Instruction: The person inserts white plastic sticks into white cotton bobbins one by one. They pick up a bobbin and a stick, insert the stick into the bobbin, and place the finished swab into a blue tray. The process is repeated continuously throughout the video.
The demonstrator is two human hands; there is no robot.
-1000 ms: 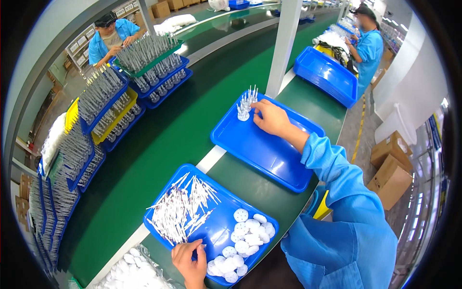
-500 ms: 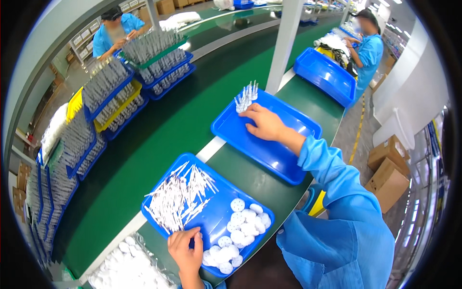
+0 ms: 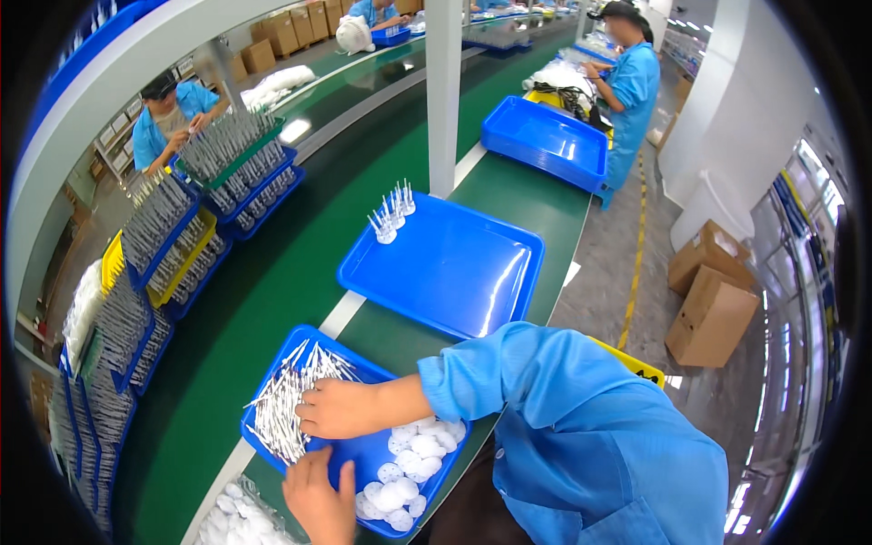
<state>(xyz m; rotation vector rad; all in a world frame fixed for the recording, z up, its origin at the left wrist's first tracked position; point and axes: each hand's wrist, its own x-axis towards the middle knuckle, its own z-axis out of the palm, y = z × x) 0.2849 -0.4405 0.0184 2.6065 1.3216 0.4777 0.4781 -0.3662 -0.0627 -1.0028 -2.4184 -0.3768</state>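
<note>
A blue tray (image 3: 359,451) lies close to me on the green worktop, with a pile of thin white sticks (image 3: 277,418) on its left and white round discs (image 3: 409,454) on its right. My right hand (image 3: 341,409) reaches across and lies on the stick pile, fingers curled onto the sticks. Just below it, my left hand (image 3: 318,504) is at the tray's near edge; whether it holds something is unclear. A second blue tray (image 3: 454,272) further off carries several small white upright pieces (image 3: 389,216) in its far left corner.
A green conveyor belt (image 3: 263,300) runs on the left, lined with blue and yellow racks of grey parts (image 3: 182,236). A clear bag of white discs (image 3: 232,518) sits bottom left. A white post (image 3: 443,91), a third blue tray (image 3: 545,141), two other workers and cardboard boxes (image 3: 713,300) surround.
My right hand left the upright pieces on the far tray and came back to the stick pile in the near tray. My left hand stayed at the near tray's edge.
</note>
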